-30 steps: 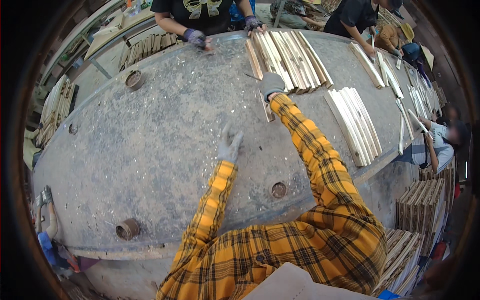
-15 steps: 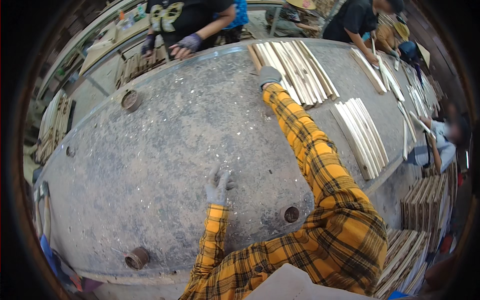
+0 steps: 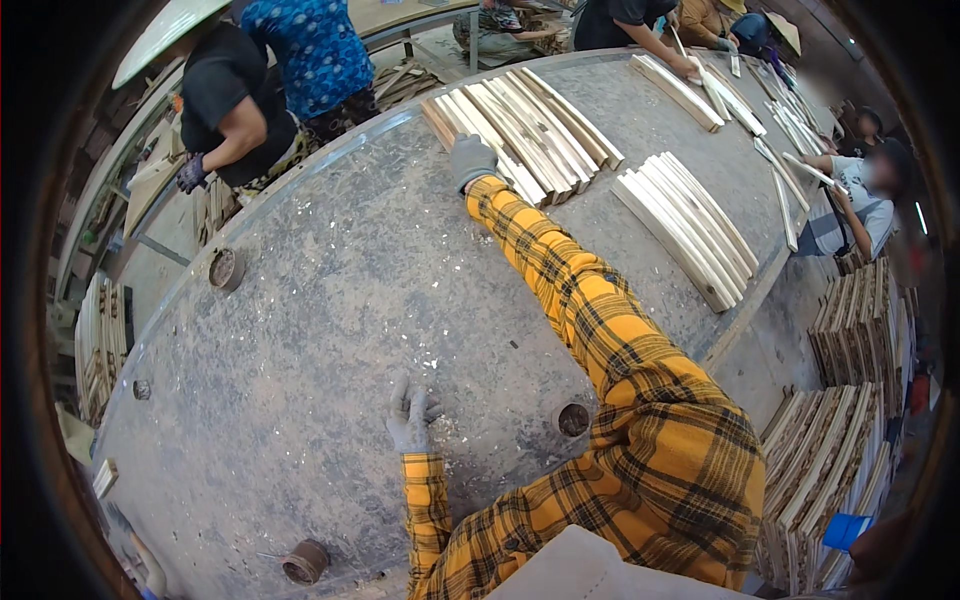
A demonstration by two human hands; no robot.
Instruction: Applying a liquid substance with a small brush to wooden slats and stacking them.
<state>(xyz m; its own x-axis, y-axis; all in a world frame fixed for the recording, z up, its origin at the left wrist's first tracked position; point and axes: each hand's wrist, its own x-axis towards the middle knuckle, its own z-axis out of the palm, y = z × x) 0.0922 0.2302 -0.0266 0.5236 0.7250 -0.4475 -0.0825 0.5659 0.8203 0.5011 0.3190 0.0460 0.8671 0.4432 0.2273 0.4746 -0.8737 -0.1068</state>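
Note:
My right hand (image 3: pixel 473 162), in a grey glove, reaches far across the table to a row of wooden strips (image 3: pixel 545 125). It rests closed at the near end of the row's left side, over a browner wooden strip (image 3: pixel 437 120); its fingertips are partly hidden. The strips lie side by side, pale with some darker streaks. My left hand (image 3: pixel 410 418), also gloved in grey, is low over the bare tabletop (image 3: pixel 330 350), fingers apart and holding nothing. A second, paler row of strips (image 3: pixel 690 230) lies right of my right forearm.
Brown cup-like containers stand on the table: one (image 3: pixel 573 420) by my right elbow, one (image 3: pixel 305 562) at the near edge, one (image 3: pixel 227 269) farther left. Stacked strips (image 3: pixel 825 460) stand beyond the right edge. Several co-workers are around the table, one handling strips (image 3: pixel 715 90) at far right.
My view has turned, shifting the whole scene. My right hand stays at the row's left side, and my left hand remains open. The co-worker in black at the far left has turned aside.

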